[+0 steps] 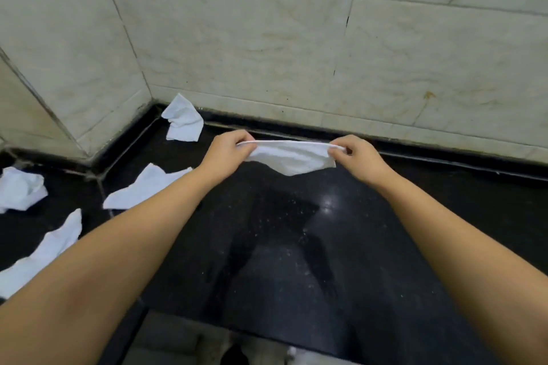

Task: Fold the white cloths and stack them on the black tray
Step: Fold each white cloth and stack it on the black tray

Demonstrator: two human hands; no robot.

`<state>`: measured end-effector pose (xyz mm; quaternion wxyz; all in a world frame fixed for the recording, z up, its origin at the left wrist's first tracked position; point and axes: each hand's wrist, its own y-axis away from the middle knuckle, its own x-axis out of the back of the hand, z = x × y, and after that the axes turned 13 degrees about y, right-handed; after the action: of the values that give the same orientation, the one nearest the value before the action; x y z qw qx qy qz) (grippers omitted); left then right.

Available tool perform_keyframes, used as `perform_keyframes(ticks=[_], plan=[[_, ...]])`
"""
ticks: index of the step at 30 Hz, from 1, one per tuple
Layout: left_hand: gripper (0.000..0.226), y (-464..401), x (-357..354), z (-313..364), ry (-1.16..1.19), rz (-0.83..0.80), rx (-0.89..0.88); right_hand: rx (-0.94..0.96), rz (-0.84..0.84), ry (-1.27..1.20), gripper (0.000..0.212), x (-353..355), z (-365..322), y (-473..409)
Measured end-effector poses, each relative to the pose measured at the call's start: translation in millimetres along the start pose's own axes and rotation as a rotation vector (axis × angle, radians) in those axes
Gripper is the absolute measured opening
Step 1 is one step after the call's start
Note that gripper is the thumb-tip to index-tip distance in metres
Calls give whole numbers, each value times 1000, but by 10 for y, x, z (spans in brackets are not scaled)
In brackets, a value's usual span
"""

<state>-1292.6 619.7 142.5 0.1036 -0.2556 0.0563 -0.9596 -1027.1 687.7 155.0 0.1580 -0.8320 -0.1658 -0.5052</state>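
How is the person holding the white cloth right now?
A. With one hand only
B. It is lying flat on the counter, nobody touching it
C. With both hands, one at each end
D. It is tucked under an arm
C: the left hand and the right hand each pinch one end of the cloth, which hangs stretched between them above the black counter.

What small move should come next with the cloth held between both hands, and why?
Probably lower it onto the black counter and lay it flat to finish the fold. The left hand and right hand pinch the top corners of the white cloth, which hangs doubled in the air; no tray is visible.
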Motion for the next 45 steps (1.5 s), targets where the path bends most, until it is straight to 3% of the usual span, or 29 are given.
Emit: perform_keyframes(ticks=[3,7,11,14,21,26,29,34,38,45], plan=[[11,653,-108,-202,-28,-169,125,12,-105,-41,17,-275,258,556],[9,1518,-354,-608,-122,-395,257,-2,-406,15,9,-724,550,1403],[21,2071,-573,-859,-114,-516,342,-54,-620,10,13,-981,652,1833],[17,2100,-597,-904,-76,-442,373,-97,-579,-23,19,-977,640,1745],[7,1296,-806,-751,-4,-123,366,-343,-319,-13,8,-979,675,1166],[10,952,-1007,-889,-248,-180,415,-486,-334,108,9,-1194,702,965],[21,973,-1048,-1060,-459,-224,361,-437,-352,336,22,-1294,666,925],[43,1350,-1024,-1147,-424,-72,367,-218,-327,389,38,-1439,271,595],[31,1730,-1022,-1200,-509,-43,310,-19,-496,266,36,-1792,-246,368],[21,1908,-1070,-1224,-489,8,324,105,-555,332,26,-2022,-521,275]])
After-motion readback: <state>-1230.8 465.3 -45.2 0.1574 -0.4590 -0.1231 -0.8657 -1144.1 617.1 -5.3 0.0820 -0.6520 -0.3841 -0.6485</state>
